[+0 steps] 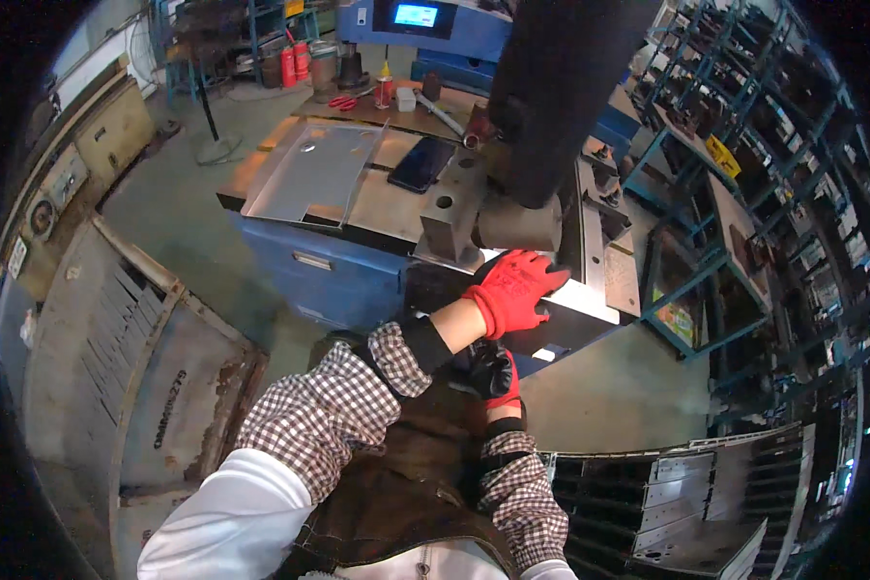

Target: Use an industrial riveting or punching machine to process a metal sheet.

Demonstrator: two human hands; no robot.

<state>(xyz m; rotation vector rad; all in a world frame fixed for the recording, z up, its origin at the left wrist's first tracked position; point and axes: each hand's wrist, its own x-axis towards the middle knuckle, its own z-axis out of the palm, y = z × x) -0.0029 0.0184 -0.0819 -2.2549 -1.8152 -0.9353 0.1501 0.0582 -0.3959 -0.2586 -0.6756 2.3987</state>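
L hand (514, 290) in red glove is laid flat, fingers spread, on pale sheet-metal strip (582, 300) at press bed's (396, 208) front edge; nothing gripped. R hand (493, 372) is held low, grip can't be told. Strip judged thin, stiff, sharp-edged; best pinched at long edges.

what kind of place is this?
Most likely a sheet-metal or fabrication workshop: a blue press-type machine with bent sheet metal on its bed, racks of tooling alongside, and stacked punched metal panels on the floor.
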